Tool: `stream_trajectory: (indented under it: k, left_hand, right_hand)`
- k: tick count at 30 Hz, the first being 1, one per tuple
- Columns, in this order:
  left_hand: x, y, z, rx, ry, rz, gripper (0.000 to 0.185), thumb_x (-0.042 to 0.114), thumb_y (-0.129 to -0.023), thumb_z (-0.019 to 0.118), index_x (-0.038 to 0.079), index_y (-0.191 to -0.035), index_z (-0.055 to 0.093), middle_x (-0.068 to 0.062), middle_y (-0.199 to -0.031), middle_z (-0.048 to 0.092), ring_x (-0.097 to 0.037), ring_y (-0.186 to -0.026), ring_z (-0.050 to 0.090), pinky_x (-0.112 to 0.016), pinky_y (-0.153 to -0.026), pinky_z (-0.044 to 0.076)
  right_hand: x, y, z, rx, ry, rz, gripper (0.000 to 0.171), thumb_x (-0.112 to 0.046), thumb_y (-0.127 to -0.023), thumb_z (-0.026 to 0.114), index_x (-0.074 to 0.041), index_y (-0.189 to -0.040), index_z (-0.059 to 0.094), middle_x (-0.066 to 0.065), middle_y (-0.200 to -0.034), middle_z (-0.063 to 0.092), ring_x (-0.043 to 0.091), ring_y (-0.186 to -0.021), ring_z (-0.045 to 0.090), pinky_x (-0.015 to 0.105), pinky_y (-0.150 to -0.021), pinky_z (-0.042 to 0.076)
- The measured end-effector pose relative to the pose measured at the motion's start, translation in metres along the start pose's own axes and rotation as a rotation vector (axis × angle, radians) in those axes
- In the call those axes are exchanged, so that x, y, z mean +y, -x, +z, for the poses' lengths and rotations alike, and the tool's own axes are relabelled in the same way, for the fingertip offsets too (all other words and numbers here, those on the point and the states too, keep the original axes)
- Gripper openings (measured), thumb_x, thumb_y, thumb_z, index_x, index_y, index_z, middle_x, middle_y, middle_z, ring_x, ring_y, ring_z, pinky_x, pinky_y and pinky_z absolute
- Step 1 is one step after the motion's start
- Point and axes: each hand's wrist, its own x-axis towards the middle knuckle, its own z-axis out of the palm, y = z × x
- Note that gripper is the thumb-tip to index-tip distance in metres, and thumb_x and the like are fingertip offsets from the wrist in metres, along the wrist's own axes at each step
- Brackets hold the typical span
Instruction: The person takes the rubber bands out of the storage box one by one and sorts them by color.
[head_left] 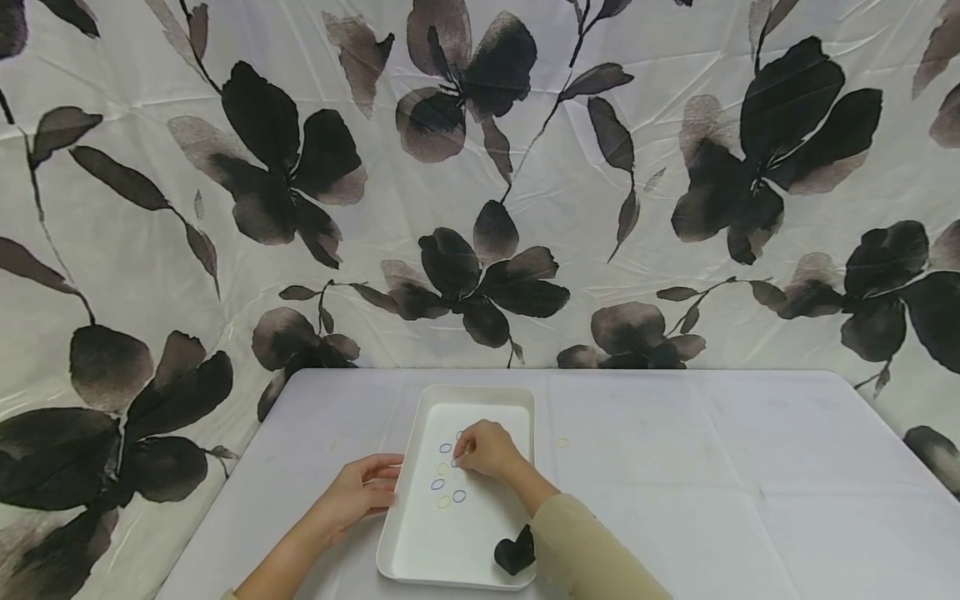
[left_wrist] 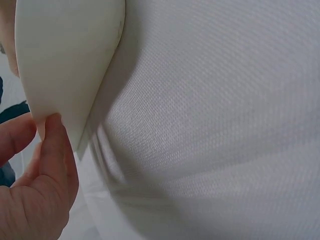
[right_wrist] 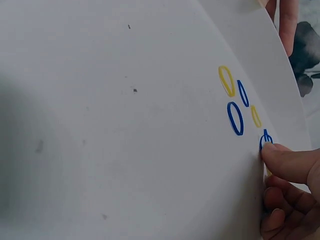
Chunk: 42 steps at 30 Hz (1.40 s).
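Note:
A white tray [head_left: 457, 550] lies on the table, several small blue and yellow rubber bands spread flat inside it. Among them are a blue rubber band [head_left: 459, 496] and a yellow rubber band [head_left: 443, 502]. My left hand [head_left: 360, 493] grips the tray's left rim, thumb and fingertips at its wall [left_wrist: 70, 60] in the left wrist view. Over the upper part of the tray, my right hand [head_left: 487, 450] pinches a blue rubber band [right_wrist: 265, 136] with the thumb close to the tray floor. Its other fingers are curled, and they partly hide bands beneath them.
A black heart-shaped thing [head_left: 514, 552] shows in the tray's lower right corner, beside the right sleeve [head_left: 592, 550]. One yellow rubber band [head_left: 562, 442] lies on the white-covered table [head_left: 712, 492] right of the tray. Behind hangs a floral cloth [head_left: 480, 192].

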Motion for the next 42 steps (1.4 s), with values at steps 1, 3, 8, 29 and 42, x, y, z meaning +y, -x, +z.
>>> stream_trajectory:
  k: [1, 3, 8, 29, 42]
  left_hand:
    - [0.000, 0.000, 0.000, 0.002, 0.000, 0.000, 0.057, -0.016, -0.071, 0.060, -0.007, -0.126, 0.049, -0.019, -0.113, 0.056, -0.025, -0.092, 0.061, -0.037, -0.075, 0.054]
    - [0.000, -0.001, 0.000, -0.001, -0.002, 0.004, 0.056, -0.016, -0.071, 0.060, -0.007, -0.126, 0.049, -0.019, -0.113, 0.056, -0.025, -0.093, 0.061, -0.037, -0.075, 0.054]
    - [-0.001, -0.001, 0.000, -0.006, -0.004, 0.002, 0.056, -0.016, -0.072, 0.060, -0.008, -0.127, 0.048, -0.020, -0.115, 0.056, -0.026, -0.094, 0.061, -0.038, -0.076, 0.054]
    - [0.000, -0.001, 0.000, 0.004, -0.012, -0.007, 0.056, -0.016, -0.072, 0.061, -0.007, -0.125, 0.049, -0.020, -0.112, 0.056, -0.026, -0.093, 0.061, -0.038, -0.075, 0.054]
    - [0.002, 0.000, -0.001, -0.022, -0.002, 0.009, 0.057, -0.016, -0.072, 0.061, -0.009, -0.127, 0.047, -0.021, -0.113, 0.055, -0.027, -0.094, 0.061, -0.038, -0.076, 0.054]
  right_hand:
    - [0.000, 0.000, 0.000, 0.000, -0.001, -0.003, 0.007, -0.006, -0.073, 0.075, -0.008, -0.070, 0.070, -0.006, -0.061, 0.049, 0.008, -0.059, 0.043, 0.019, -0.051, 0.037]
    - [0.001, 0.001, -0.001, -0.001, -0.006, -0.004, 0.008, -0.006, -0.073, 0.075, -0.009, -0.070, 0.069, -0.006, -0.060, 0.048, 0.007, -0.058, 0.043, 0.018, -0.050, 0.036]
    - [0.002, 0.001, -0.002, -0.016, -0.043, -0.003, 0.008, -0.005, -0.073, 0.075, -0.008, -0.069, 0.069, -0.007, -0.057, 0.050, 0.006, -0.055, 0.043, 0.017, -0.051, 0.036]
    - [-0.001, 0.004, -0.013, -0.061, -0.187, 0.030, 0.005, -0.002, -0.074, 0.074, -0.004, -0.072, 0.071, -0.003, -0.062, 0.061, 0.006, -0.055, 0.049, 0.017, -0.049, 0.043]
    - [-0.004, 0.005, -0.020, -0.077, -0.325, 0.107, 0.003, 0.001, -0.075, 0.072, -0.001, -0.075, 0.070, 0.001, -0.059, 0.060, 0.010, -0.051, 0.051, 0.020, -0.048, 0.044]
